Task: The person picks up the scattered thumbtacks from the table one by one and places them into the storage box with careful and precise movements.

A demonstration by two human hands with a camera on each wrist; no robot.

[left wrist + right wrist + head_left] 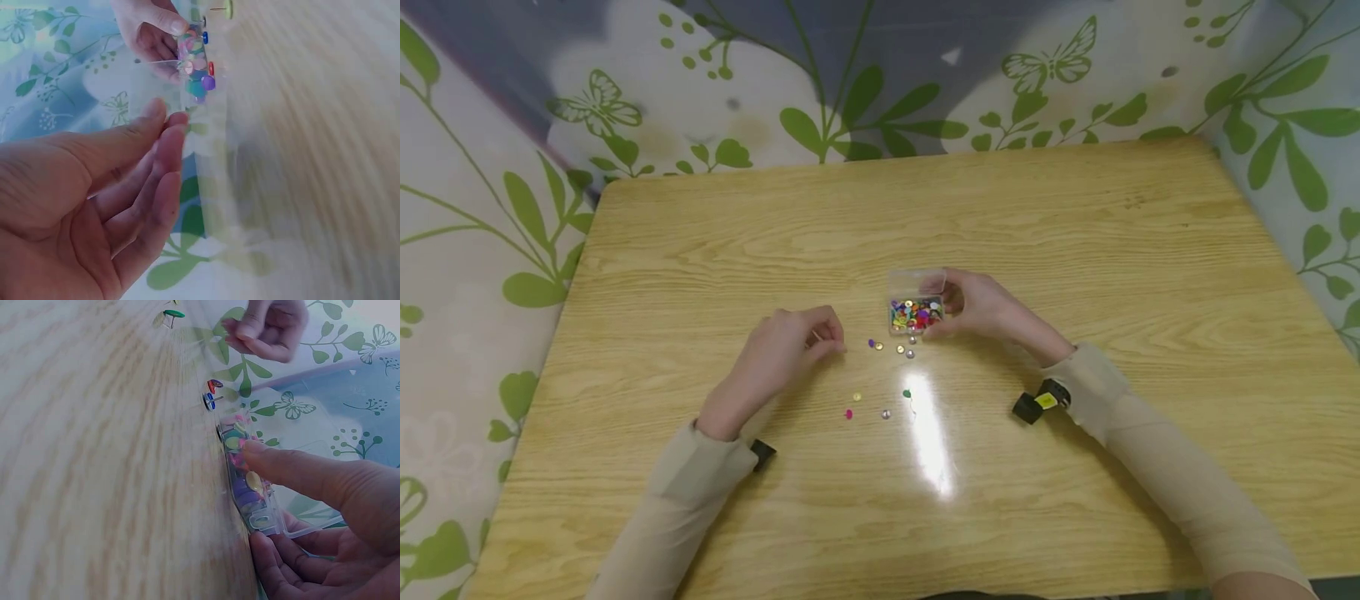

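Note:
A small clear plastic box of colourful thumbtacks (pixel 261 520) sits on the table, its transparent lid (pixel 910 280) raised at the back. My right hand (pixel 983 305) grips the box from its right side, with the thumb on the near side and the other fingers behind. To the left of the box, my left hand (pixel 778 354) hovers with its fingers loosely bent and thumb close to the index finger; no object shows between them. Loose thumbtacks lie in front of the box, among them a gold one (pixel 900 349), a green one (pixel 907 393) and a pink one (pixel 848 414).
The wooden table (pixel 737 242) extends around both hands. Patterned cloth (pixel 880 92) with leaves and butterflies hangs behind it and at the sides. A bright light reflection (pixel 928 442) lies on the tabletop near the green thumbtack.

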